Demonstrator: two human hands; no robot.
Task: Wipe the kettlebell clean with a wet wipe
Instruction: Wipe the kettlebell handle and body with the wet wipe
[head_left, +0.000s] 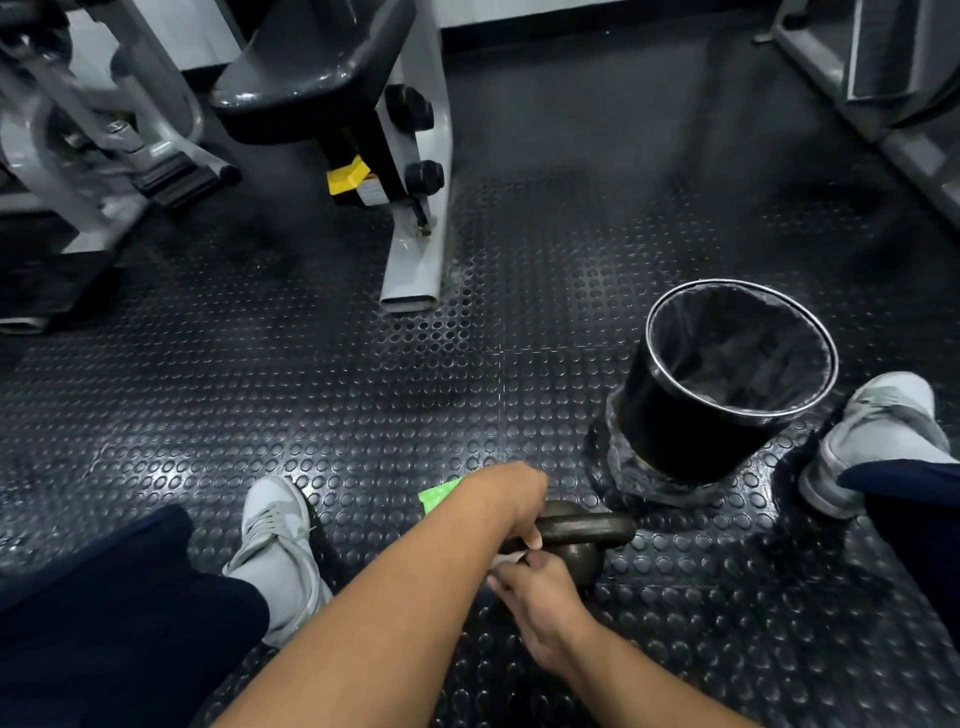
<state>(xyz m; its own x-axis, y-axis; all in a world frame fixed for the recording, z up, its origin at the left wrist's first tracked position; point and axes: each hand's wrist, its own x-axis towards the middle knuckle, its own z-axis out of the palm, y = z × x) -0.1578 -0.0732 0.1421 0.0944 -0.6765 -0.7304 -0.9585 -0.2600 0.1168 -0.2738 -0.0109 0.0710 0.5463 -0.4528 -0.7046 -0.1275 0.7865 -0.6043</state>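
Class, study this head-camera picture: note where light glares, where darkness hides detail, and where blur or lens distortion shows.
Head view: glare glints off the studded floor mat at left; the outer wall of the bin is too dark for detail; the grey machine at top left is blurred; the wide lens bows lines near the edges; the kettlebell is dim but sharp.

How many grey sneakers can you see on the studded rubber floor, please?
2. One grey lace-up sneaker sits lower left, left of the dark iron kettlebell; the other grey sneaker is at the far right, beside the black round bin, partly hidden by a trouser leg.
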